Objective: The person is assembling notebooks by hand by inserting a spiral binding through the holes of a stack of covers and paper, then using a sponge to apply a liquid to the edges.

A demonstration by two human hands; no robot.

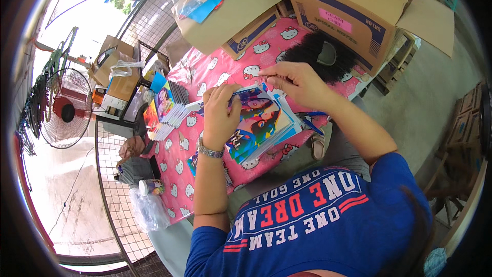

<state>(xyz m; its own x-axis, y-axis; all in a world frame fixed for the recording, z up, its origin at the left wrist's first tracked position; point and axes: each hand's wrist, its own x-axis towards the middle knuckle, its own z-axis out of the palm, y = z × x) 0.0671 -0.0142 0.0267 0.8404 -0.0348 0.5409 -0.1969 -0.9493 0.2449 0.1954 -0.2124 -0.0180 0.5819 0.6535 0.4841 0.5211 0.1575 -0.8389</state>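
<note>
A stack of notebooks (261, 123) with bright printed covers lies in front of me on a pink cartoon-patterned tablecloth (246, 172). My left hand (223, 107), with a watch at the wrist, is curled over the left upper corner of the top notebook. At the stack's far edge, my right hand (294, 82) is closed in a pinch; what its fingertips hold is too small to make out. A blue, pen-like tool (313, 124) lies right of the stack. Beyond my right hand is a heap of black bristly strands (307, 54).
Several piled notebooks (171, 115) stand at the table's left side. A large cardboard box (348, 13) and a covered carton (251, 33) occupy the far side. A plastic bag (148, 210) and a cup (148, 187) sit at the left edge; a fan (66, 107) stands beyond.
</note>
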